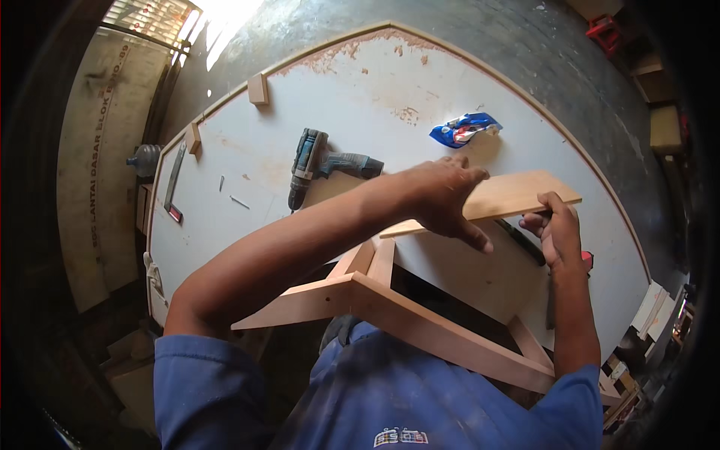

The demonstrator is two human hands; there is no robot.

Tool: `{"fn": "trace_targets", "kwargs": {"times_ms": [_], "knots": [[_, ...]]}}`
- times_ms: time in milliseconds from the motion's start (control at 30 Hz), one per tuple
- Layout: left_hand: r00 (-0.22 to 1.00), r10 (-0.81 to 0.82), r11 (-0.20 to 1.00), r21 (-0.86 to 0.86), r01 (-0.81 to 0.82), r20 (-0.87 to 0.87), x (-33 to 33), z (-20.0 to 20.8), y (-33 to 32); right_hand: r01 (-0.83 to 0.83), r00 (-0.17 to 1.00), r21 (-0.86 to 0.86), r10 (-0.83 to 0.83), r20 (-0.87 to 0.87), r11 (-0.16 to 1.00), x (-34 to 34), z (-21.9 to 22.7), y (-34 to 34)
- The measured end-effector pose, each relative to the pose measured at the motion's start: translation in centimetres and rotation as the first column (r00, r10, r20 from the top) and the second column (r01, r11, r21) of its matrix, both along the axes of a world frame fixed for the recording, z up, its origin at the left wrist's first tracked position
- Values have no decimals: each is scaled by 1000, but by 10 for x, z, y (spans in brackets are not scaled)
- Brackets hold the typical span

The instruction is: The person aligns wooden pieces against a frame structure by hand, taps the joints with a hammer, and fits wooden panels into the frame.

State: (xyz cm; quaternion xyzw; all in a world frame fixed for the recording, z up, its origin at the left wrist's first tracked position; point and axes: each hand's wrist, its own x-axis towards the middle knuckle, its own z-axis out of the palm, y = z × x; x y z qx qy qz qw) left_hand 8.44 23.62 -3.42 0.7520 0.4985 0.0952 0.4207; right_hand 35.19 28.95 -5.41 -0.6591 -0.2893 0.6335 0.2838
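Note:
A flat, pale wooden board (525, 187) slants above the white tabletop. My right hand (557, 232) grips its right end, thumb on top and fingers curled at the near edge. My left hand (450, 199) lies over the board's middle with thumb and fingers spread; whether the palm touches the wood cannot be seen. Against my body stands a wooden frame (427, 326) of joined bars, its left part covered by my left forearm. A black and teal cordless drill (307, 161) rests on the table just beyond that forearm.
A crumpled blue packet (465, 130) lies behind the board. Two screws (240, 202) and a long blade with a red end (176, 180) are at the left. Small wood blocks (258, 89) sit along the far left edge. A dark tool (523, 244) lies partly under the board.

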Motion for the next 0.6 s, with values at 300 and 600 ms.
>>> {"fn": "trace_targets", "kwargs": {"times_ms": [300, 600], "knots": [[983, -161, 985, -54, 166, 85, 29, -85, 10, -42, 999, -184, 46, 20, 982, -14, -14, 9], [978, 13, 995, -104, 9, 210, 6, -105, 6, -181, 953, 85, 153, 261, 980, -35, -20, 51]]}}
